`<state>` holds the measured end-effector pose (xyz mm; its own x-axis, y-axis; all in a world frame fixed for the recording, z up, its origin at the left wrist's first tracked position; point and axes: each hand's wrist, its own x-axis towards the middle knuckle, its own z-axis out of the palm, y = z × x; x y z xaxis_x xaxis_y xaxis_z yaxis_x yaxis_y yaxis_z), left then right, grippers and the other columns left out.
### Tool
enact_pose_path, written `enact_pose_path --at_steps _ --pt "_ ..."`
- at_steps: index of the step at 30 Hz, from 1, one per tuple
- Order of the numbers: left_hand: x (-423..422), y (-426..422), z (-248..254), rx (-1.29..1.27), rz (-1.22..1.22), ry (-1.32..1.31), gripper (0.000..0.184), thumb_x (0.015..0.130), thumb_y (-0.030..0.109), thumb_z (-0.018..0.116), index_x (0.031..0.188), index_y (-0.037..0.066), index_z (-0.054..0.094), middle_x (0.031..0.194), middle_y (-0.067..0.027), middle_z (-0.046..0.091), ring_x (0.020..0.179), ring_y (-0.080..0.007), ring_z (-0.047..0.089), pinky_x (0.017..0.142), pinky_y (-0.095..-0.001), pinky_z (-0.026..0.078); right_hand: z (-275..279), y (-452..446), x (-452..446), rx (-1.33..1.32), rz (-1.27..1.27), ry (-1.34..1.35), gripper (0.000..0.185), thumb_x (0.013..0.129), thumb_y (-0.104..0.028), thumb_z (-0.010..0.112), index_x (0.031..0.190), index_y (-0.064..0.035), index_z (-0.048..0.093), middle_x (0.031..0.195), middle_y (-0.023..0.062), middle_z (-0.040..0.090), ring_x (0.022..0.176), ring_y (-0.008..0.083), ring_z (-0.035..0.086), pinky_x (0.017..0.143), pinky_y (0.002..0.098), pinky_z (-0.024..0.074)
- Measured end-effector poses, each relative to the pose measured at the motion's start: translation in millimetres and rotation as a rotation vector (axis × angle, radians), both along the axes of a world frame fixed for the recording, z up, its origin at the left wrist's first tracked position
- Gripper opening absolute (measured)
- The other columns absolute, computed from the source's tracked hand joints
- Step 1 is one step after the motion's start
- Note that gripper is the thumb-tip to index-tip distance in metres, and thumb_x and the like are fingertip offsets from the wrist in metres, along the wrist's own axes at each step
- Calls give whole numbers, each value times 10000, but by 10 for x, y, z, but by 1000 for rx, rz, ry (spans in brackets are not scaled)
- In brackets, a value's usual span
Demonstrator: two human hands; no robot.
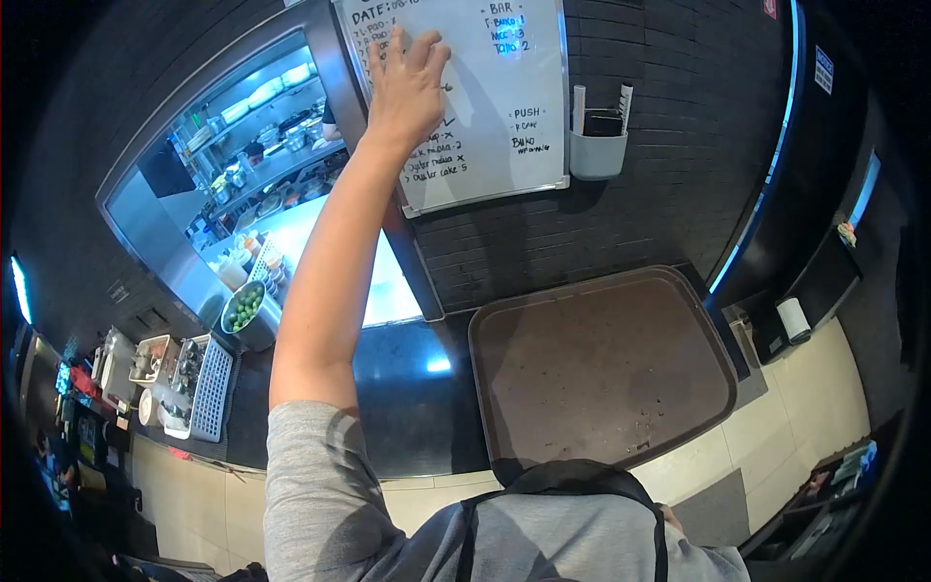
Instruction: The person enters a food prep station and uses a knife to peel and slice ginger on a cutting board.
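My left hand (407, 92) is raised at the end of a stretched arm, over the upper left of a whiteboard (504, 87). Its fingers are spread and nothing shows in them. The fingertips lie at or just in front of the handwritten list; whether they touch the board I cannot tell. Dark marker writing covers the board's left side, with short lists under BAR and PUSH on its right. My right hand is out of sight, with only a small patch of skin showing beside my shirt.
A large brown tray (601, 369) with crumbs rests on the dark counter (417, 388). A grey holder (596, 155) with markers hangs beside the board. Left stand a metal container of green limes (247, 306) and a white basket (211, 398) of utensils, by a pass-through window into a kitchen.
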<state>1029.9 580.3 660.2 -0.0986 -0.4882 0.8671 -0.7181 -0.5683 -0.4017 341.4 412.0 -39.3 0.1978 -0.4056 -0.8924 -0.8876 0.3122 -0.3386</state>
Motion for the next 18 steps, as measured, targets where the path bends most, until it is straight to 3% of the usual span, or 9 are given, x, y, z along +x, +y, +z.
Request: enact_pose_path --at_steps 5,9,18 --pt "51 84 33 1 -27 5 404 772 60 538 1166 131 482 1323 -58 412 1347 -356 290 1100 -614 182 -108 186 31 46 -56 0 222 836 -300 676 916 -93 659 722 43 667 612 208 646 541 396 437" --pt "36 9 75 -5 -149 -1 395 774 65 531 1162 120 482 1313 -63 428 1340 -352 311 1102 -605 190 -239 249 4 -140 45 -4 263 848 -340 669 926 -89 656 732 43 674 611 193 658 491 369 445" --pt "12 -24 6 -37 -123 8 398 769 57 495 1162 116 481 1316 -63 431 1343 -336 321 1097 -616 186 413 253 55 -152 51 -3 241 841 -299 672 936 -77 660 738 46 678 604 183 657 479 356 466"
